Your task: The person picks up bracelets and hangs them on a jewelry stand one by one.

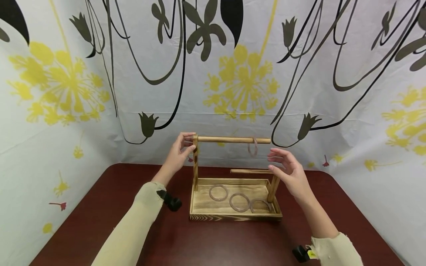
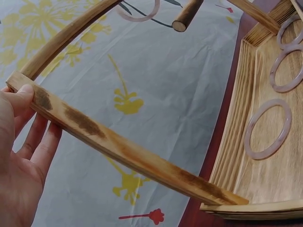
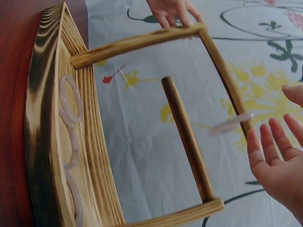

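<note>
A wooden stand rises from a shallow wooden tray. My left hand holds the top of its tall left post, thumb on one face and fingers behind. From that post a long round rod runs to the right, and a pale pinkish bangle hangs near its free end. Just right of that end, my right hand is raised with its fingers spread and slightly bent, nothing in its grasp. Three similar bangles lie in the tray, one bangle nearest the left post.
A shorter right post carries a lower rod that points left. The tray sits on a dark red table. Behind it hangs a white curtain printed with yellow and grey flowers.
</note>
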Tool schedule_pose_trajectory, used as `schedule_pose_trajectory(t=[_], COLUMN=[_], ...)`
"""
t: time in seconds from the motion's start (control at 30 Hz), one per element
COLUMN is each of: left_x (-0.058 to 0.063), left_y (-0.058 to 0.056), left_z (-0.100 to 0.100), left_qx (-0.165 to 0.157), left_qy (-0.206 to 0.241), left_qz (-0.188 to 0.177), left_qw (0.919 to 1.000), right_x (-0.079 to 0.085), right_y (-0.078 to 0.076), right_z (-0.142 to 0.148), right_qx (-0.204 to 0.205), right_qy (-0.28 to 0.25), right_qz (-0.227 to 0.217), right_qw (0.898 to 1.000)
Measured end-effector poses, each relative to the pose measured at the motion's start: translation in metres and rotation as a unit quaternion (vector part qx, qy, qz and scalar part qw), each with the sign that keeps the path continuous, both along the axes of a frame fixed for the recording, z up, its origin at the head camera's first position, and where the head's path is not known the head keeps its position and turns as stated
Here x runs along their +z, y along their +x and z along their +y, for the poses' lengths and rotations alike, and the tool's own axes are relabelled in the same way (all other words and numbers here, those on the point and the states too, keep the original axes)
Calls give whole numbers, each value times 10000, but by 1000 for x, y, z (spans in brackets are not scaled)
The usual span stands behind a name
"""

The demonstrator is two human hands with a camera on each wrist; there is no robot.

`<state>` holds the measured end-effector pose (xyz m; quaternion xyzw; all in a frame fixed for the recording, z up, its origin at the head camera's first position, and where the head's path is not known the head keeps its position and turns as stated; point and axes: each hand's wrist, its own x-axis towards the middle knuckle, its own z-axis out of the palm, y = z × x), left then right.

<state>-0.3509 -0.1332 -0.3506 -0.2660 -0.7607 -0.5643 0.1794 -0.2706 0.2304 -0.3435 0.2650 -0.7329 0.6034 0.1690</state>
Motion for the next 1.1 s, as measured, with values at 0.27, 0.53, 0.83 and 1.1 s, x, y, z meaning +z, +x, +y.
schedule_pose_trajectory(t=[0.27, 0.53, 0.83, 1.1], left_x=[6, 11, 6, 9], left_y=[-5, -10, -9, -7], left_z=[-5, -12, -11, -12], left_qx=[-250, -590, -419, -274], left_qy=[-206, -231, -334, -302], left_qz=[-379, -484, -402, -615], left_qw=[9988, 9968, 9978, 9973], right_x=[-9, -22, -36, -46], right_y=[4, 2, 2, 5], right_z=[-15, -29, -45, -61], right_qx=[189, 597, 847, 905], right_qy=[320, 658, 794, 1107], right_qz=[120, -121, -174, -391], right_qw=[9992, 9960, 9931, 9890])
